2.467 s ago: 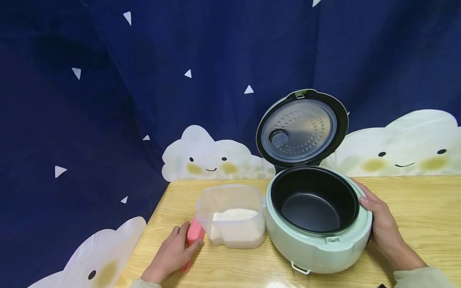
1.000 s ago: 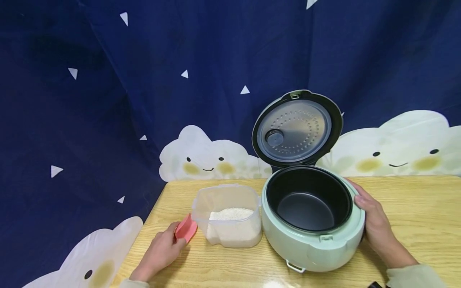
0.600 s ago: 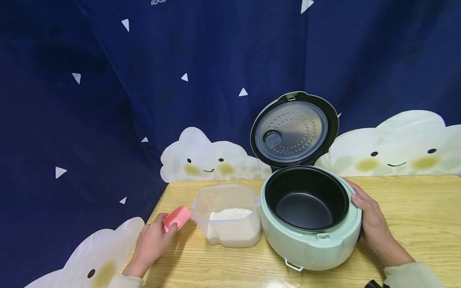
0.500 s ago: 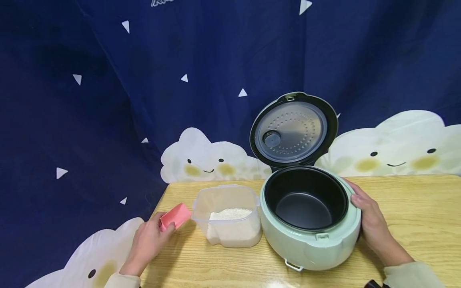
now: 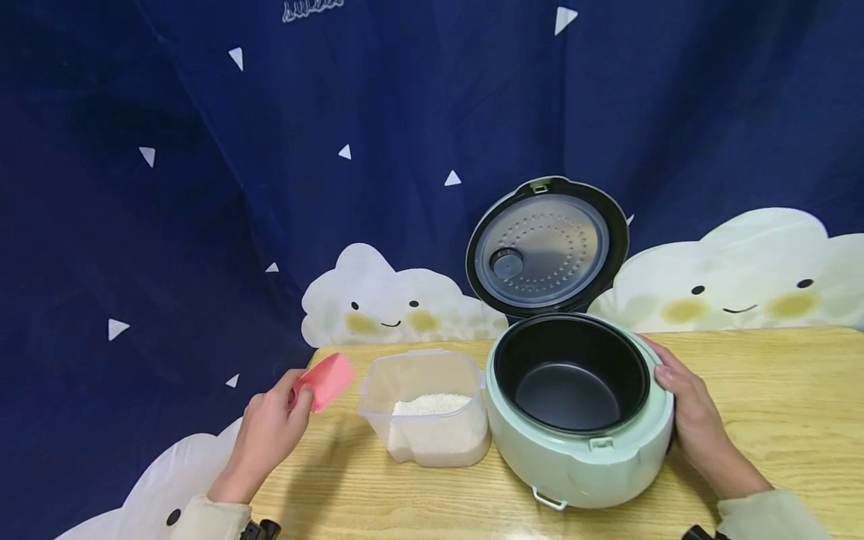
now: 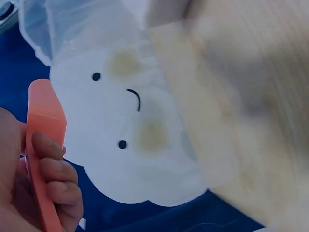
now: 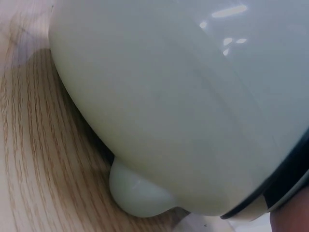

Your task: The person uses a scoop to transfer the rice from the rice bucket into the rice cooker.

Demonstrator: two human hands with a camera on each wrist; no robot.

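My left hand (image 5: 266,431) grips a pink scoop (image 5: 331,381) by its handle, above the table and left of the rice container. In the left wrist view several fingers curl round the handle of the scoop (image 6: 46,104). A clear plastic container (image 5: 408,375) stands in the middle, partly filled with white rice (image 5: 432,405). Right of it is a pale green rice cooker (image 5: 583,476), with its lid (image 5: 547,247) raised and a bare black inner pot (image 5: 567,390). My right hand (image 5: 698,420) holds the cooker's right side, thumb at the upper rim; the other fingers are mostly hidden.
The light wooden table (image 5: 385,502) ends at the left and along the back. Behind it hangs a dark blue curtain (image 5: 405,90) with white triangles and smiling clouds. The cooker's wire-like handle (image 5: 550,500) juts out at its front.
My left hand has picked the scoop up from beside the container, turned it, and carried it up and leftward. My right hand stays on the cooker. The head view has shifted slightly.
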